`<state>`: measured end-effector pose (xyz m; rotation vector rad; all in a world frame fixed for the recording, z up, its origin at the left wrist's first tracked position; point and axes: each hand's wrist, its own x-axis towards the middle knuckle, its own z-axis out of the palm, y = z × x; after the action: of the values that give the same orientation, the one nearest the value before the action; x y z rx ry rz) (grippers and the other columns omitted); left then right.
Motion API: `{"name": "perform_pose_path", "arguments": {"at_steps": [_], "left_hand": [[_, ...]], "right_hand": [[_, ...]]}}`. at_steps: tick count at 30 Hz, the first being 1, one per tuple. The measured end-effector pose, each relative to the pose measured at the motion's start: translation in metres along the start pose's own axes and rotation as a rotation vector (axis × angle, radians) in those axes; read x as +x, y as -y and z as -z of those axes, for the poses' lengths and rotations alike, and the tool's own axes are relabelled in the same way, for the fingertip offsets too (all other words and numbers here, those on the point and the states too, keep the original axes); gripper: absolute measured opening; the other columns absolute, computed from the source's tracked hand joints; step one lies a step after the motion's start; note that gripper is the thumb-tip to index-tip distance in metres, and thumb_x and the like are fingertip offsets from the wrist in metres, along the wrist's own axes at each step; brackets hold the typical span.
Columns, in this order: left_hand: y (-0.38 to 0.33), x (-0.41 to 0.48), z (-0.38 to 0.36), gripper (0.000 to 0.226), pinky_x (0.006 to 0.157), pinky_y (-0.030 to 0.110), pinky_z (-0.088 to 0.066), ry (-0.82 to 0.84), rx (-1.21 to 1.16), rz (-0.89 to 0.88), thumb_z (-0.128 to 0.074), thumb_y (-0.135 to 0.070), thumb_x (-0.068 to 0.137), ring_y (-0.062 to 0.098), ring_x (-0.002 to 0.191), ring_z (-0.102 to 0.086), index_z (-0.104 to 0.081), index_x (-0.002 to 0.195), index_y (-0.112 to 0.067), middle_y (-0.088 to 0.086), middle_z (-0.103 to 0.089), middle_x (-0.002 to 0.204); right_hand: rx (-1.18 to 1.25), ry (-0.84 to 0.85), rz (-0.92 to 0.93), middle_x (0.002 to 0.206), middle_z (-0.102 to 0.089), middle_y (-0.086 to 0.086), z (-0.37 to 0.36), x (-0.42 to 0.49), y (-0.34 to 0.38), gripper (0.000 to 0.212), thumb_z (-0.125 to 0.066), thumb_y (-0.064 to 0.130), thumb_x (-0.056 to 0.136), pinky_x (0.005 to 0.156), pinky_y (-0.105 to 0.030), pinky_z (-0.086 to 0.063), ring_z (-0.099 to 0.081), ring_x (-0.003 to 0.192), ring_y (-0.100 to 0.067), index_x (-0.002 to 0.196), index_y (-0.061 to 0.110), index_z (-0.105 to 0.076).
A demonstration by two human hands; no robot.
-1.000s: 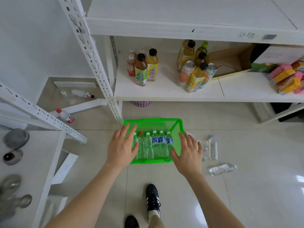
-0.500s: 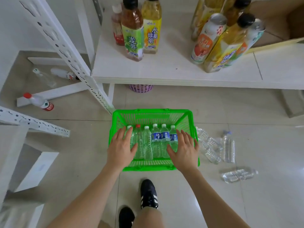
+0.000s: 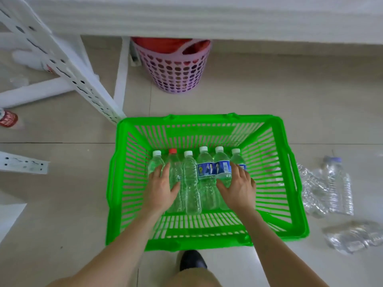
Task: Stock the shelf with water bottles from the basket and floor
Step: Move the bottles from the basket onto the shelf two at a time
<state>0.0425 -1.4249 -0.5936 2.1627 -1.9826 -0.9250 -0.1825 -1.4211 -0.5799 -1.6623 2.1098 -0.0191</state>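
Floor tiles (image 3: pixel 62 193) carry the basket (image 3: pixel 196 119); left grip (image 3: pixel 161 189) and right grip (image 3: pixel 238 190) lie open on bottles (image 3: pixel 191 183) by its near wall (slick, round); squeezed together, they could slip.

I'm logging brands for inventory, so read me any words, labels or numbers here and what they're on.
Nothing reads clearly.
Blue-labelled bottles in the green basket: print too small to read.
Red-labelled bottle at far left: too blurred to read.
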Motion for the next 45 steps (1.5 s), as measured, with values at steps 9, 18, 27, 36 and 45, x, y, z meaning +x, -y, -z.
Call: {"name": "perform_pose_path", "arguments": {"at_steps": [9,18,27,36,45], "left_hand": [[0.019,0.037,-0.059,0.083,0.072,0.031,-0.057,0.065,-0.153,0.189,-0.064,-0.040,0.089,0.024,0.082,-0.064,-0.018,0.152,-0.010,0.019,-0.046,0.137],[0.013,0.057,-0.071,0.053,0.048,0.017,-0.038,0.085,-0.058,0.288,-0.059,-0.034,0.094,0.013,0.061,-0.051,-0.047,0.131,0.002,0.009,-0.058,0.091],[0.012,0.073,-0.078,0.035,0.026,0.008,-0.025,0.169,-0.105,0.344,-0.059,-0.031,0.095,0.006,0.036,-0.036,-0.053,0.114,-0.002,-0.003,-0.041,0.056],[0.027,0.087,-0.080,0.079,0.040,0.012,-0.042,0.288,-0.300,0.407,-0.067,-0.030,0.089,0.005,0.044,-0.038,-0.019,0.151,-0.019,-0.006,-0.042,0.069],[0.030,0.080,-0.075,0.086,0.100,0.043,-0.048,0.250,-0.549,0.444,-0.079,-0.030,0.074,0.024,0.112,-0.058,-0.034,0.146,-0.014,0.006,-0.057,0.127]], "right_hand": [[0.103,0.105,-0.136,0.147,-0.041,-0.018,-0.058,0.044,-0.016,0.083,-0.062,0.047,0.088,0.104,-0.050,-0.040,-0.039,0.134,-0.037,0.150,0.007,-0.023],[0.059,0.128,-0.156,0.131,-0.053,-0.015,-0.064,0.064,-0.024,0.082,-0.071,0.043,0.082,0.095,-0.041,-0.049,-0.055,0.117,-0.032,0.145,0.006,-0.032],[-0.004,0.142,-0.168,0.127,-0.053,-0.013,-0.067,0.070,-0.024,0.087,-0.079,0.035,0.076,0.083,-0.035,-0.052,-0.059,0.110,-0.029,0.143,0.008,-0.031],[-0.057,0.116,-0.238,0.130,-0.045,-0.016,-0.075,0.075,-0.014,0.085,-0.082,0.029,0.074,0.081,-0.037,-0.053,-0.056,0.112,-0.032,0.138,0.006,-0.030],[0.100,0.091,-0.280,0.118,-0.049,-0.015,-0.069,0.082,-0.021,0.080,-0.083,0.024,0.066,0.082,-0.039,-0.051,-0.058,0.100,-0.031,0.130,0.005,-0.039]]}}
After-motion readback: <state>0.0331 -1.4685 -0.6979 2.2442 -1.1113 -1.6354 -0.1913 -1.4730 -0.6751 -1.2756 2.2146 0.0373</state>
